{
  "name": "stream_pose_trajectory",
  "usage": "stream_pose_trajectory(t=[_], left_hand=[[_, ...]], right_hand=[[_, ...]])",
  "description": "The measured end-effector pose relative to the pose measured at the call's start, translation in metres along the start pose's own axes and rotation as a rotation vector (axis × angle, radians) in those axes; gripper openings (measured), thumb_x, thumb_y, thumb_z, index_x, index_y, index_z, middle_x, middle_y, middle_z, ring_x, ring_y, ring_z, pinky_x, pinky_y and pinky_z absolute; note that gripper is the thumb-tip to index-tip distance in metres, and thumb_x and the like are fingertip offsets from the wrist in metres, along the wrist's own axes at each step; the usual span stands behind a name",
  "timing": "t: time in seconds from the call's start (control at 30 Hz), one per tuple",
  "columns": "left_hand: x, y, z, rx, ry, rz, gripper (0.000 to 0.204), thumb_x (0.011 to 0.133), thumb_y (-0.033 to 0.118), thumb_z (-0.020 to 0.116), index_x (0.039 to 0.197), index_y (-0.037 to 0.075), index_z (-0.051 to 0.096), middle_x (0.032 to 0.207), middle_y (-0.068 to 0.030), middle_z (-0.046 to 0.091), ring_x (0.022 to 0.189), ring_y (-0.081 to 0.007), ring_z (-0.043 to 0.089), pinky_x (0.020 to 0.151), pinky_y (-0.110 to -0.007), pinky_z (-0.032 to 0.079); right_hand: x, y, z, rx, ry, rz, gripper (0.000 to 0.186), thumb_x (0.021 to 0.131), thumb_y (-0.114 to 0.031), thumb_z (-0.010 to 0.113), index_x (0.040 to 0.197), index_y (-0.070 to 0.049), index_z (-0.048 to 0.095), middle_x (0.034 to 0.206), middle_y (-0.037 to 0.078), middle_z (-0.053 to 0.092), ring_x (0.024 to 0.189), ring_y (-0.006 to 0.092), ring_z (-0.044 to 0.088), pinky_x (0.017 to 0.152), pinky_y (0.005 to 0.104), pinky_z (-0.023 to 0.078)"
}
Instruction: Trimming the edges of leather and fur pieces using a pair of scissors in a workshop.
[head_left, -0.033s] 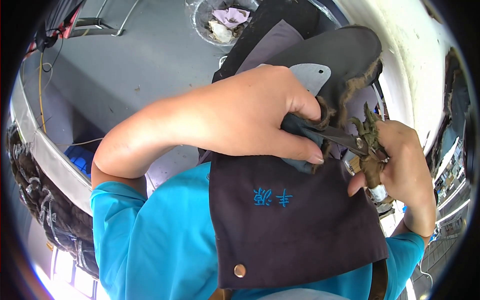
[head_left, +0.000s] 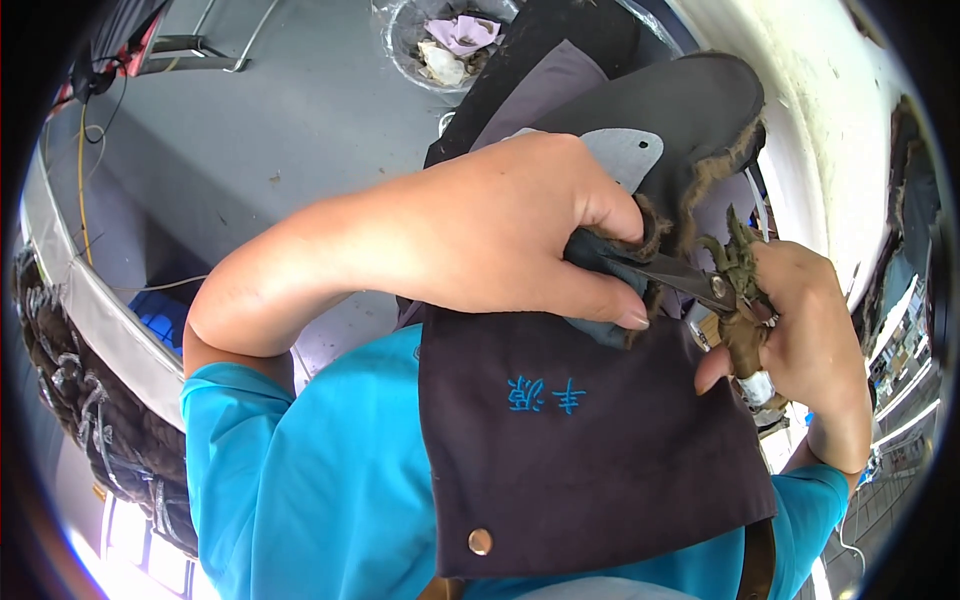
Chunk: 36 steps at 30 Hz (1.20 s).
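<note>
In the head view, we see the left hand (head_left: 550,235) reaching in from the left, its thumb and index finger pinching a dark fur-edged piece (head_left: 604,332). The piece lies in the gap between thumb and finger and under the hand; one part shows near the thumb, while the rest is hidden by the palm. Its brown fur fringe sticks out to the right, just past the fingertips.

We see the right hand (head_left: 805,315) curled around the wrapped handles of the scissors (head_left: 718,287), thumb on the near side. The blades point left into the fringe, close beside the left hand's grip; we cannot make out their tips against the dark material. One handle is bound in olive cloth, the other in brown with a white band.

Just far of the left hand lies a large dark panel (head_left: 690,105) with a ragged fur edge along its right side. We cannot tell whether it joins the pinched piece. A pale grey patch (head_left: 625,155) with a small hole lies on it.

Near the hands hangs a dark apron (head_left: 590,460) with blue stitching. Far off stands a plastic-lined bin (head_left: 407,60) holding lilac and cream scraps (head_left: 462,36).
</note>
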<state>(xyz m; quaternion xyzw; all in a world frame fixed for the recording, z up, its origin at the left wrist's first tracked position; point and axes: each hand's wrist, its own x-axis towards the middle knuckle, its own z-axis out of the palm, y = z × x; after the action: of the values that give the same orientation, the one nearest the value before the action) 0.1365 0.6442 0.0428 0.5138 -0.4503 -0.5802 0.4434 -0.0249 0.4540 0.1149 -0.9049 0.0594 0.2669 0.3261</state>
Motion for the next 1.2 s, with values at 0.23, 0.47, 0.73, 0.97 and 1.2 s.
stream_pose_trajectory(t=[0.23, 0.47, 0.73, 0.97, 1.2], left_hand=[[-0.001, -0.001, 0.0, 0.002, -0.021, -0.007, 0.029, 0.073, 0.02, 0.075, 0.068, 0.001, 0.055, 0.054, -0.0066, 0.043, 0.049, -0.0121, 0.038, 0.047, -0.03, 0.032], [0.0, 0.003, -0.003, 0.014, -0.067, -0.071, 0.03, 0.074, 0.023, 0.071, 0.081, -0.004, 0.062, 0.058, -0.0194, 0.05, 0.052, -0.0284, 0.048, 0.052, -0.036, 0.039], [0.0, 0.0, -0.001, 0.024, -0.072, -0.063, 0.031, 0.073, 0.025, 0.071, 0.078, -0.004, 0.061, 0.057, -0.02, 0.049, 0.053, -0.0308, 0.05, 0.052, -0.037, 0.039], [-0.001, -0.003, 0.002, 0.022, -0.066, -0.066, 0.031, 0.073, 0.025, 0.071, 0.076, -0.004, 0.06, 0.056, -0.0196, 0.048, 0.052, -0.0305, 0.05, 0.052, -0.038, 0.039], [-0.001, -0.001, 0.004, 0.066, -0.09, -0.095, 0.033, 0.073, 0.026, 0.071, 0.073, -0.005, 0.058, 0.055, -0.0193, 0.047, 0.052, -0.0303, 0.051, 0.052, -0.038, 0.039]], right_hand=[[0.004, -0.007, 0.0, 0.015, 0.005, 0.021, 0.023, 0.052, -0.003, 0.068, 0.069, 0.002, 0.054, 0.059, 0.017, 0.05, 0.057, 0.037, 0.051, 0.054, 0.0394, 0.04], [0.001, -0.005, 0.002, 0.026, -0.021, 0.057, 0.024, 0.052, -0.004, 0.069, 0.068, 0.002, 0.053, 0.059, 0.017, 0.049, 0.057, 0.037, 0.051, 0.053, 0.0399, 0.04], [-0.001, -0.009, -0.005, -0.093, -0.024, 0.066, 0.026, 0.051, -0.006, 0.07, 0.064, 0.003, 0.049, 0.058, 0.018, 0.048, 0.059, 0.0386, 0.05, 0.053, 0.0411, 0.04], [0.0, -0.016, -0.005, -0.077, -0.02, 0.092, 0.028, 0.051, -0.008, 0.073, 0.066, 0.002, 0.052, 0.059, 0.018, 0.049, 0.059, 0.0375, 0.051, 0.054, 0.0408, 0.04], [0.005, -0.02, -0.004, -0.13, -0.009, 0.053, 0.033, 0.049, -0.011, 0.077, 0.069, 0.002, 0.054, 0.06, 0.016, 0.052, 0.059, 0.0358, 0.052, 0.055, 0.0398, 0.042]])
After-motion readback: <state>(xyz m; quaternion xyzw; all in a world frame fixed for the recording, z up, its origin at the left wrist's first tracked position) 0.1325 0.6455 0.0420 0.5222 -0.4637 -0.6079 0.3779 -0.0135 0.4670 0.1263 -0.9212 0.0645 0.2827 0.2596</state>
